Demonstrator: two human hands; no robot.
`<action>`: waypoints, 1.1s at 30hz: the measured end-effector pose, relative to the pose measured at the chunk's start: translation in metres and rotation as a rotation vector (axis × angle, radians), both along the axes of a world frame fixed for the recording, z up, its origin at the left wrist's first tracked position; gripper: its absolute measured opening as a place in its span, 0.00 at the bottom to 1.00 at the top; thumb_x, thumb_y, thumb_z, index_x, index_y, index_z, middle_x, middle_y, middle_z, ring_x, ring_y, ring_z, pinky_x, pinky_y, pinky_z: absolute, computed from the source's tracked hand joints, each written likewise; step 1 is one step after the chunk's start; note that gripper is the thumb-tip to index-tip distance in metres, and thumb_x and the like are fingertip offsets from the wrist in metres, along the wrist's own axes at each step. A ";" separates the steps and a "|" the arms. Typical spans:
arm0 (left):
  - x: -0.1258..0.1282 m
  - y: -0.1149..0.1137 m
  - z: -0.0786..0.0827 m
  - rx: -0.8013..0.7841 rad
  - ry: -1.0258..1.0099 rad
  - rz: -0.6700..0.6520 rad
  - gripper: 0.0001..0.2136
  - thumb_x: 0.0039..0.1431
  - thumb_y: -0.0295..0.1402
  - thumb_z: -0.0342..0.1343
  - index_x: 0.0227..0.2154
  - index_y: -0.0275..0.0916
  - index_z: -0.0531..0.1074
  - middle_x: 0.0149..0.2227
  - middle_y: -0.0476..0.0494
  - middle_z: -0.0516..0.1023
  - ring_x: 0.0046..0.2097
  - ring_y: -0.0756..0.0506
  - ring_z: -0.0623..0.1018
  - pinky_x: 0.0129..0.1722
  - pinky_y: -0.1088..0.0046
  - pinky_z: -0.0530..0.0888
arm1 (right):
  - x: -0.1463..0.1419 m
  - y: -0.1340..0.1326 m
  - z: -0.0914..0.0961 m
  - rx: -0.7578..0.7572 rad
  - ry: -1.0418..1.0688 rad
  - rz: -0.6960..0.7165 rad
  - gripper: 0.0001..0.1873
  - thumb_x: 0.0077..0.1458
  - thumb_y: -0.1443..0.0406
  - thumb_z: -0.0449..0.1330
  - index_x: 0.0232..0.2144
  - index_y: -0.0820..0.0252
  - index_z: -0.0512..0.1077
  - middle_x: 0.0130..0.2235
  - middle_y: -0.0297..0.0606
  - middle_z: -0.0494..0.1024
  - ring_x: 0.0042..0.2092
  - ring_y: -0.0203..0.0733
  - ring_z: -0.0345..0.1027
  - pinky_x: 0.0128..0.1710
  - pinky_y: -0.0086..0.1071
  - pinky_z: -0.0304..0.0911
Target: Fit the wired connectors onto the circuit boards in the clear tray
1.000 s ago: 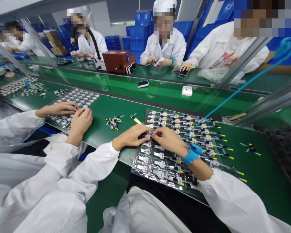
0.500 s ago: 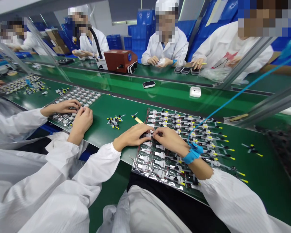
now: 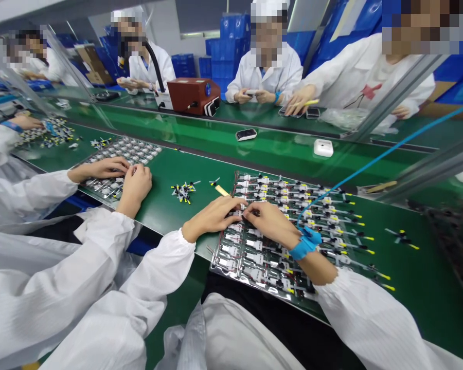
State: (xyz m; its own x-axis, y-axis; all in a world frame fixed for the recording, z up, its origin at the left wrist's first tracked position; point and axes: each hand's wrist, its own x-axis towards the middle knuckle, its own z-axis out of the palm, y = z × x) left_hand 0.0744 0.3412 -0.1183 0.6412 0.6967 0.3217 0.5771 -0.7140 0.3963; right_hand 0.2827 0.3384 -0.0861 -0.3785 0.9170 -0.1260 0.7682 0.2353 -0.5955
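Clear plastic makes up the tray [image 3: 237,276] beneath my fingers, its rows filled with white pieces [image 3: 254,258], many beside grey stems with yellow tips. My left hand [image 3: 213,215] comes in over the tray's left side, fingers bent close together and thumb below them, the tips nearly meeting those of my right hand [image 3: 268,222], whose thumb and forefinger are drawn into a pinch; what sits between them is too hidden to tell. Blue strap [image 3: 306,243] wraps my right wrist. Just beyond my left fingers lies a pale flat stick [image 3: 221,190]; to their left, a small heap of yellow-tipped parts [image 3: 183,192] rests on the green table [image 3: 165,211]. Further left, a co-worker's hands [image 3: 137,186] bend over another tray [image 3: 102,191].
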 end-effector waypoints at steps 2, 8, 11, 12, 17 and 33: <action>-0.001 0.001 -0.001 -0.013 -0.012 -0.001 0.19 0.68 0.36 0.56 0.59 0.42 0.65 0.48 0.38 0.78 0.52 0.40 0.77 0.54 0.59 0.73 | -0.001 0.000 0.000 0.004 -0.004 -0.011 0.10 0.62 0.67 0.56 0.38 0.56 0.79 0.43 0.37 0.84 0.45 0.43 0.76 0.44 0.31 0.62; -0.001 0.003 -0.001 -0.054 -0.076 -0.008 0.19 0.67 0.37 0.58 0.58 0.42 0.65 0.49 0.39 0.78 0.50 0.41 0.79 0.53 0.62 0.74 | -0.003 -0.002 0.004 0.024 -0.026 0.002 0.10 0.62 0.68 0.56 0.37 0.57 0.79 0.42 0.37 0.84 0.45 0.43 0.76 0.43 0.30 0.61; 0.000 0.002 0.000 -0.090 -0.106 -0.004 0.18 0.67 0.38 0.58 0.57 0.42 0.65 0.49 0.40 0.78 0.49 0.42 0.79 0.51 0.63 0.74 | -0.006 -0.004 0.004 0.031 -0.061 -0.008 0.10 0.62 0.68 0.56 0.37 0.57 0.79 0.41 0.37 0.84 0.45 0.44 0.76 0.41 0.30 0.61; 0.000 0.002 0.000 -0.102 -0.118 -0.002 0.18 0.67 0.38 0.58 0.57 0.42 0.66 0.49 0.40 0.78 0.49 0.42 0.79 0.51 0.63 0.74 | -0.007 -0.004 0.004 0.029 -0.072 -0.015 0.10 0.62 0.68 0.56 0.37 0.56 0.79 0.41 0.37 0.84 0.45 0.44 0.76 0.41 0.30 0.61; 0.000 0.003 -0.001 -0.169 -0.174 0.014 0.18 0.65 0.39 0.60 0.55 0.42 0.67 0.49 0.40 0.77 0.48 0.43 0.79 0.50 0.64 0.74 | -0.008 -0.002 0.003 0.029 -0.080 -0.007 0.11 0.62 0.67 0.56 0.37 0.56 0.80 0.42 0.38 0.84 0.46 0.44 0.76 0.41 0.30 0.62; -0.019 0.017 0.010 0.103 -0.031 0.400 0.12 0.68 0.38 0.56 0.50 0.40 0.73 0.50 0.39 0.78 0.53 0.41 0.74 0.58 0.61 0.69 | 0.122 -0.059 0.028 0.243 0.161 -0.307 0.27 0.52 0.42 0.54 0.40 0.47 0.83 0.45 0.38 0.85 0.43 0.56 0.79 0.45 0.45 0.73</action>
